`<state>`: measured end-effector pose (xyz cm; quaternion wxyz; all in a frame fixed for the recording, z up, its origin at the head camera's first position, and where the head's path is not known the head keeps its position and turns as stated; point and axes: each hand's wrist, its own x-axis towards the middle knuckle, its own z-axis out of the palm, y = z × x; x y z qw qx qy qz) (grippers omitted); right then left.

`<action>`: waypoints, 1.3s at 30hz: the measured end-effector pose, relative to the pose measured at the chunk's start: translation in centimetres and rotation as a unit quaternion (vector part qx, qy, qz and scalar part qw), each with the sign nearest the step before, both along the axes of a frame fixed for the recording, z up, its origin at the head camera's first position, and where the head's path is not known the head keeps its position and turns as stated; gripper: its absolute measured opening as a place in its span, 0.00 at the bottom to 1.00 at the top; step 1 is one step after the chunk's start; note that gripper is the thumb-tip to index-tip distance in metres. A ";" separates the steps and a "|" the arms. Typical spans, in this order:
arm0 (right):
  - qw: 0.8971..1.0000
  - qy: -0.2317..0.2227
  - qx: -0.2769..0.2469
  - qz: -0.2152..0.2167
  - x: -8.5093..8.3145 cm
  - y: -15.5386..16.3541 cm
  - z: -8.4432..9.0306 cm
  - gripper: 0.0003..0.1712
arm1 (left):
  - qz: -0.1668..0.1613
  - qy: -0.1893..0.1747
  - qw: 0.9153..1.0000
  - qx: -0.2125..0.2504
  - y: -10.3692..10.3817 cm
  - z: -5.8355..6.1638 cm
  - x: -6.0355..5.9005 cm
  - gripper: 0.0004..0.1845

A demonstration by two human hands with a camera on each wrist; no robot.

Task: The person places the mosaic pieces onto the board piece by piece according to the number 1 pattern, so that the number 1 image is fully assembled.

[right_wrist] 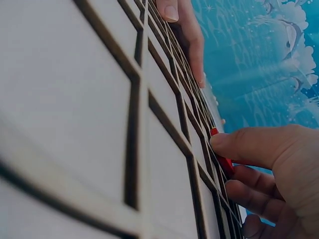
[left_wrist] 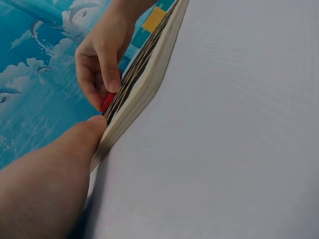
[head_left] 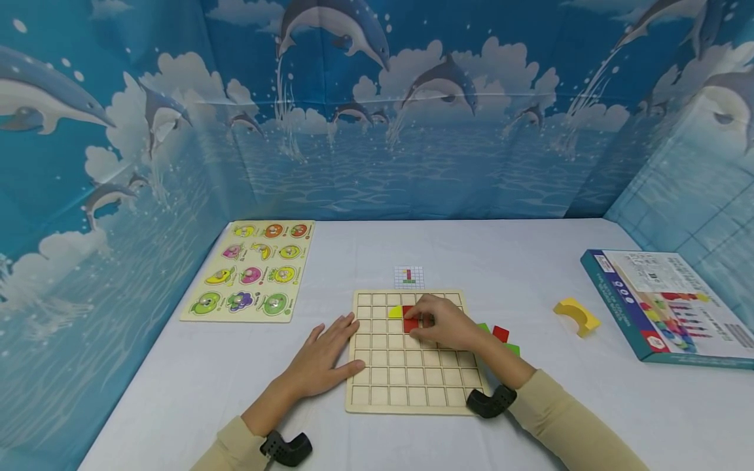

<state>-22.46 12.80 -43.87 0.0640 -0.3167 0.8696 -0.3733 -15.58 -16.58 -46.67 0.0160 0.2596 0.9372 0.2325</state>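
Note:
A square wooden board (head_left: 389, 377) with a raised grid lies flat on the white table. My right hand (head_left: 443, 323) reaches over its upper part and pinches a red block (head_left: 410, 326) between thumb and fingers. In the right wrist view the red block (right_wrist: 225, 164) shows between thumb and fingertips, right at the grid. A yellow piece with a curved side (head_left: 395, 313) sits in the cell just left of the red. My left hand (head_left: 321, 358) lies with fingers spread along the board's left edge, its thumb on the rim in the left wrist view.
Behind the board lies a small pattern card (head_left: 409, 277). Right of it are a red block (head_left: 501, 333), green pieces (head_left: 512, 349) and a yellow arch block (head_left: 577, 316). A flat box (head_left: 677, 314) stands far right; a fruit picture board (head_left: 235, 314) lies at the left.

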 end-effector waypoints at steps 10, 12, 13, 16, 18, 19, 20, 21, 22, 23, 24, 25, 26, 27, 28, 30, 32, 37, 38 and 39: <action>1.000 0.011 0.012 0.009 -0.1 0.2 -0.1 0.13 | 0.001 -0.006 1.000 0.001 0.1 0.2 -0.1 0.42; 1.000 0.015 0.017 0.010 -0.1 0.2 -0.1 0.13 | 0.001 -0.006 1.000 0.002 0.1 0.2 0.0 0.42; 1.000 0.016 0.018 0.009 -0.1 0.2 -0.1 0.13 | 0.000 -0.006 1.000 0.002 0.1 0.2 0.0 0.42; 1.000 0.013 0.018 0.003 -0.1 0.3 -0.2 0.13 | 0.001 -0.006 1.000 0.003 0.1 0.2 0.0 0.42; 1.000 0.010 0.015 0.000 -0.1 0.3 -0.3 0.13 | 0.001 -0.006 1.000 0.003 0.1 0.2 0.0 0.42; 1.000 0.009 0.014 -0.002 -0.1 0.3 -0.3 0.13 | 0.001 -0.006 1.000 0.003 0.1 0.2 0.0 0.42; 1.000 0.007 0.012 -0.003 -0.1 0.3 -0.3 0.13 | 0.002 -0.006 1.000 0.002 0.1 0.2 0.0 0.42; 1.000 0.005 0.010 -0.004 -0.2 0.3 -0.3 0.13 | 0.001 -0.006 1.000 0.002 0.1 0.2 0.0 0.43; 1.000 0.003 0.009 -0.005 -0.2 0.3 -0.3 0.13 | 0.002 -0.005 1.000 0.002 0.1 0.2 0.0 0.42; 1.000 0.003 0.009 -0.005 -0.2 0.3 -0.3 0.13 | 0.001 -0.005 1.000 0.001 0.1 0.2 0.0 0.42; 1.000 0.003 0.009 -0.005 -0.2 0.3 -0.3 0.13 | 0.002 -0.005 1.000 0.001 0.1 0.2 0.0 0.42; 1.000 0.002 0.009 -0.005 -0.2 0.3 -0.3 0.13 | 0.001 -0.005 1.000 0.002 0.1 0.2 0.0 0.42; 1.000 0.002 0.009 -0.005 -0.1 0.3 -0.3 0.13 | 0.002 -0.005 1.000 0.002 0.1 0.2 0.1 0.42; 1.000 0.002 0.009 -0.005 -0.1 0.3 -0.3 0.13 | 0.002 -0.005 1.000 0.003 0.1 0.2 0.1 0.42; 1.000 0.002 0.010 -0.004 -0.1 0.3 -0.3 0.13 | 0.002 -0.005 1.000 0.002 0.1 0.2 0.1 0.42; 1.000 0.003 0.008 -0.004 -0.1 0.3 -0.3 0.13 | 0.002 -0.004 1.000 0.003 0.1 0.2 0.1 0.42; 1.000 0.003 0.007 -0.003 0.0 0.3 -0.2 0.14 | 0.002 -0.003 1.000 0.003 0.1 0.2 0.1 0.42; 1.000 0.001 0.005 -0.005 0.1 0.3 -0.2 0.14 | 0.000 -0.001 1.000 0.004 0.0 0.2 0.1 0.43; 1.000 0.000 0.004 -0.005 0.1 0.3 -0.2 0.14 | 0.000 -0.001 1.000 0.005 0.0 0.2 0.1 0.43; 1.000 -0.001 0.003 -0.006 0.1 0.3 -0.2 0.14 | 0.000 -0.001 1.000 0.005 0.0 0.2 0.1 0.43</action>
